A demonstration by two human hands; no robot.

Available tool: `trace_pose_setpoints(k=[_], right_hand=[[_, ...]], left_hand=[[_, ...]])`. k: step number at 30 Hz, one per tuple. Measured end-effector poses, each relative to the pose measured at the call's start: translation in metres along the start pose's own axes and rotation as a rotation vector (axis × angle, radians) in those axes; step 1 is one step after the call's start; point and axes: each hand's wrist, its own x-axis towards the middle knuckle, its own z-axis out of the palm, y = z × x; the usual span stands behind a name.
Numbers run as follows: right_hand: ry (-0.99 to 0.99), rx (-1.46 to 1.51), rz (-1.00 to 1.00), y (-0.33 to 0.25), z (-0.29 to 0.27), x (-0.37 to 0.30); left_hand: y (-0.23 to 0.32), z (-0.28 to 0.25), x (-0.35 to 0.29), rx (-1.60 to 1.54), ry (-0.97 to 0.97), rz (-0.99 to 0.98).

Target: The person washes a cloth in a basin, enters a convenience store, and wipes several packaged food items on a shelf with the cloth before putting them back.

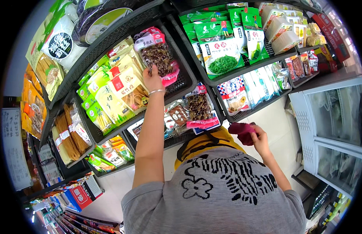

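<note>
My left hand point(153, 81), a bracelet at its wrist, reaches up to a clear and pink bag of dark brown dried food point(156, 58) in a black shelf basket. The thumb lies on the bag's lower front, and the other fingers are mostly hidden around its edge. Down at the right, in front of my body, my right hand point(260, 139) is closed on a dark red cloth point(242, 132) that hangs bunched out to the left. Left of the dried food bag stand yellow packets point(124, 84) of dried bean-curd-like sticks.
Green and white bags of seaweed-like strips point(220, 46) fill the neighbouring basket. One tier lower sits a similar brown bag point(199, 107). Large bags point(60, 45) crowd the upper left shelf. A glass-door fridge point(333, 117) stands at the right. A yellow and black bag or stool point(208, 142) is before my waist.
</note>
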Motion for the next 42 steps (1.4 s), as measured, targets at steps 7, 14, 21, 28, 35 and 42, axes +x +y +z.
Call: trace_pose_setpoints(k=[7,14,21,28,35,42], right_hand=[[0.029,0.37,-0.487,-0.116,0.035,0.022],[0.047,-0.655,-1.191,-0.207,0.138,0.074],[-0.137,-0.438,-1.031,-0.238,0.135,0.15],[-0.026,-0.422,-1.196,-0.216,0.137,0.104],[-0.068,-0.456,-1.255,-0.212,0.134,0.083],[-0.195,-0.506,-1.371,-0.21,0.132,0.048]], left_hand=[[0.09,-0.015,-0.103,-0.145,-0.255,-0.189],[0.107,-0.026,-0.186,-0.08,-0.595,0.001],[0.147,-0.042,-0.2,-0.179,-0.471,-0.14],[0.159,-0.047,-0.193,-0.365,-0.401,-0.233],[0.167,-0.048,-0.183,-0.486,-0.435,-0.259],[0.147,-0.063,-0.172,-0.566,-0.482,-0.215]])
